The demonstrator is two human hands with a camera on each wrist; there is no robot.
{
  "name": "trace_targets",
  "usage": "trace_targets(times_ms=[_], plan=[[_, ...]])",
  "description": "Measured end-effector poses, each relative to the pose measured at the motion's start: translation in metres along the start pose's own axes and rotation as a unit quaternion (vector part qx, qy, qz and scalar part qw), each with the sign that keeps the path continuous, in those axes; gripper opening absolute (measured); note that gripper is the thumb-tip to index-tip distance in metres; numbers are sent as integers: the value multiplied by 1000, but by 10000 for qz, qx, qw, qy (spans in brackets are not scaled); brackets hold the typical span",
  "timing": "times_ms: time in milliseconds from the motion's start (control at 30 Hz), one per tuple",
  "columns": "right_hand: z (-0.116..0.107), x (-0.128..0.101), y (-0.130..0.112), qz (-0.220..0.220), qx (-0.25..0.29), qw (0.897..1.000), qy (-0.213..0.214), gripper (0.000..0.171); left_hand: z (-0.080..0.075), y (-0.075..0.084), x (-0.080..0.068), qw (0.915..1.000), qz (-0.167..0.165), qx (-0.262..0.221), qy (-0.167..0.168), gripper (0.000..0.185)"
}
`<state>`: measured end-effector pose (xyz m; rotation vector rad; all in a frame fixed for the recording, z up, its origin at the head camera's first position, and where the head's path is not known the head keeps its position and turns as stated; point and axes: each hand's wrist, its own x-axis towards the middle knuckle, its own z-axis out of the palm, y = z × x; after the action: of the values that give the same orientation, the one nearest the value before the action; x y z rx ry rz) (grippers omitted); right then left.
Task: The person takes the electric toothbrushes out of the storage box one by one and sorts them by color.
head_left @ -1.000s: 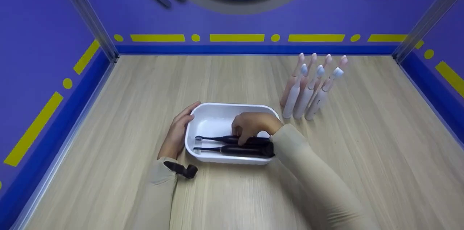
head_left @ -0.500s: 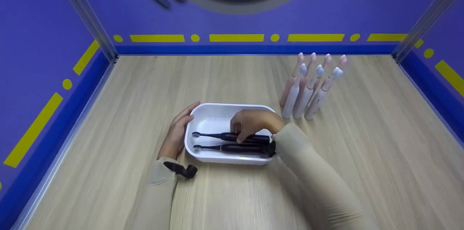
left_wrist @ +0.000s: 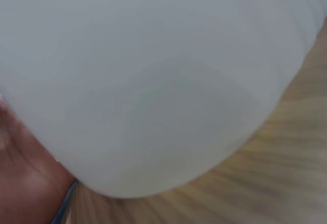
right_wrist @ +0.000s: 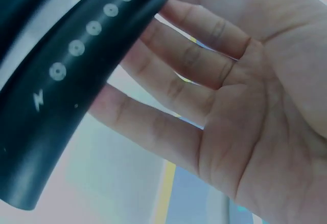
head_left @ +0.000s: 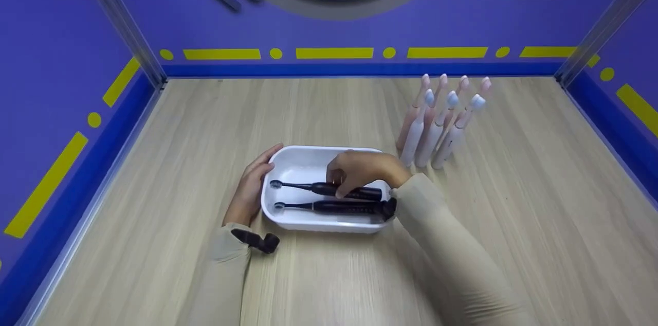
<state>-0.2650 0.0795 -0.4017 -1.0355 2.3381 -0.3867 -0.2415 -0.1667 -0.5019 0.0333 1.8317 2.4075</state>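
Observation:
My right hand (head_left: 354, 171) pinches the handle of a black electric toothbrush (head_left: 321, 188) inside a white plastic box (head_left: 293, 225). Its bristle end points left. In the right wrist view, thumb and fingers meet on the dark handle (right_wrist: 56, 96), which bears a row of round icons. Nearer the front wall lies a second black electric toothbrush (head_left: 329, 206), roughly parallel and apart from the first; the right wrist camera covers its handle end. My left hand (head_left: 252, 187) rests against the box's left end, fingers extended along the outside and thumb at the rim.
Several electric toothbrushes stand upright behind the box to the right: white ones (head_left: 414, 141) in front, pink ones (head_left: 408, 123) behind. A wood-grain table (head_left: 231, 120) carries everything, with blue-purple panels (head_left: 349, 33) along its back and sides.
My right hand has shifted the pinched toothbrush back, away from the front one, so the gap between them has widened. The left hand and the box stay put.

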Motion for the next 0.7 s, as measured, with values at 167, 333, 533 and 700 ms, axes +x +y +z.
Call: trace_targets(times_ms=[167, 333, 533, 700], plan=[[-4, -6, 1, -151, 271, 9994, 178, 27, 0, 0, -1, 10000, 27, -60, -24, 51], [-7, -13, 4, -445, 406, 9973, 431, 27, 0, 0, -1, 10000, 56, -33, 16, 52], [-10, -21, 9, -607, 580, 9937, 736, 26, 0, 0, -1, 9999, 114, -35, -39, 54], [-12, -28, 12, -588, 826, 9900, 979, 26, 0, -1, -1, 9998, 104, -148, -118, 52]])
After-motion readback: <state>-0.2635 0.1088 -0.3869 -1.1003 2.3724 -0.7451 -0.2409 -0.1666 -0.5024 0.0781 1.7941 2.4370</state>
